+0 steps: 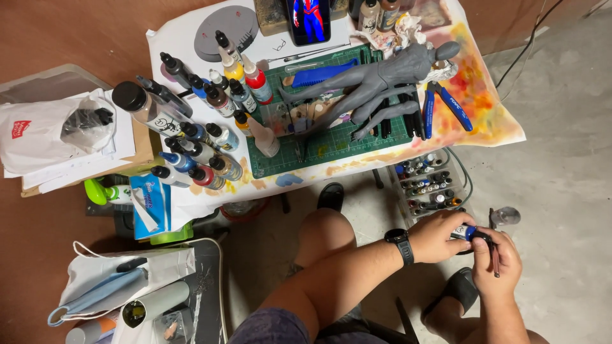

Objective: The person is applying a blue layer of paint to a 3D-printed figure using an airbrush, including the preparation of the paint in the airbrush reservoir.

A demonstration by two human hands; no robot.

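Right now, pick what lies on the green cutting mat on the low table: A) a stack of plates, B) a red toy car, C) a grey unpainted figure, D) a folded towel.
C: a grey unpainted figure lies stretched across the green cutting mat, next to blue-handled pliers.

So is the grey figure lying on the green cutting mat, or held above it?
Touching. The head view shows the grey figure lying flat across the green cutting mat, limbs spread on its surface; neither hand is near it.
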